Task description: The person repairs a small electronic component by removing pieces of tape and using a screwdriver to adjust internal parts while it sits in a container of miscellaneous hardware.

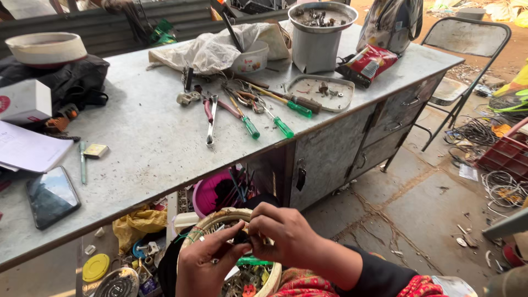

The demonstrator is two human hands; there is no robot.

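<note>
Both my hands meet low in the view over a round pale-rimmed bowl (204,227) full of small parts that rests on my lap. My left hand (204,264) and my right hand (283,234) pinch a small dark part (240,237) between their fingertips. A green-handled tool (254,260) lies in the bowl just under my hands. What the dark part is cannot be made out.
A grey metal workbench (148,137) stands ahead with screwdrivers (283,126), a wrench (210,122), a tray of screws (322,89), a phone (50,195) and papers (27,147). A folding chair (462,44) stands at right. Wires (503,190) and clutter lie on the floor.
</note>
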